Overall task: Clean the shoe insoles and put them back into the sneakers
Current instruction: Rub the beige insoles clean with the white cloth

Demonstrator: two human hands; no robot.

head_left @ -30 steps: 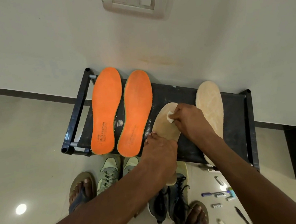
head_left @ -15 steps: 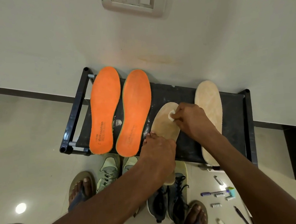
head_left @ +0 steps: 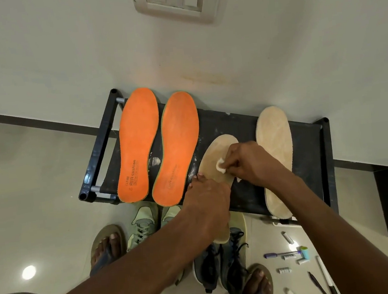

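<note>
**Tan insole gets a wipe on the shoe rack**

The landmark here is the black shoe rack (head_left: 309, 158) against the wall, and all four insoles lie on its top shelf. At its left end sit two orange insoles (head_left: 140, 145), side by side, face up, printed near the heel. At its right end lies a tan insole (head_left: 276, 159), pale and blotchy, its heel hanging past the rack's front edge.

Between those, near the rack's middle, is the tan insole being cleaned (head_left: 213, 161). It lies slanted, toe on the shelf, heel jutting over the front edge. That overhang is probably why the left hand (head_left: 207, 200) rests on top of its middle: fingers bent down over it, pinning it so rubbing does not slide or tip it off. The right hand (head_left: 249, 162) has its fingers curled, pinching a small white wad (head_left: 220, 166), cotton or tissue I cannot tell, pressed on the forefoot. The surface looks fuzzy and dull beige, with no sharp stain visible.

On the floor just in front of the rack stand pale green sneakers (head_left: 146, 226) and dark sneakers (head_left: 226, 263), likely kept close for refitting. To the rack's front right lie pens and small tubes (head_left: 293, 256).
</note>
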